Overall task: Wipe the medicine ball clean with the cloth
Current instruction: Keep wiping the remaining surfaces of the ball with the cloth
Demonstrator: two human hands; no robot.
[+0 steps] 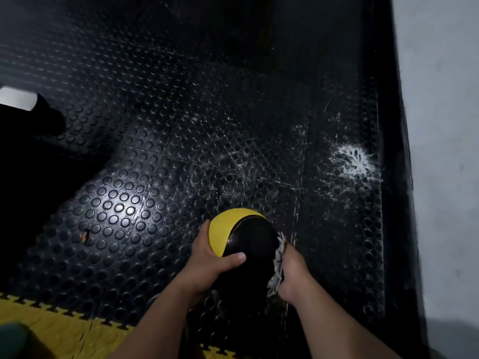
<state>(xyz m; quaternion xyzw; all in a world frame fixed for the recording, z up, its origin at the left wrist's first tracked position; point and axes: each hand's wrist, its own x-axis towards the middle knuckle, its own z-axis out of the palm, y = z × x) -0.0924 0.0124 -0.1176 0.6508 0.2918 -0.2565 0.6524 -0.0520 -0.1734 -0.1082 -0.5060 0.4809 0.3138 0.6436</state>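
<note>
A yellow and black medicine ball [248, 239] is held above the dark studded floor in the lower middle of the head view. My left hand [207, 260] grips its left side, thumb lying across the black panel and fingers curled round the yellow part. My right hand [291, 273] holds a grey-white cloth [278, 265] bunched against the ball's right side. The ball's underside and most of the cloth are hidden by my hands.
Black rubber floor tiles with round studs [160, 156] cover the area, scuffed white with a white splash mark [355, 161] at right. A pale wall [440, 125] runs along the right. Yellow interlocking tiles [51, 322] border the bottom left. A dark shape [39, 141] sits at left.
</note>
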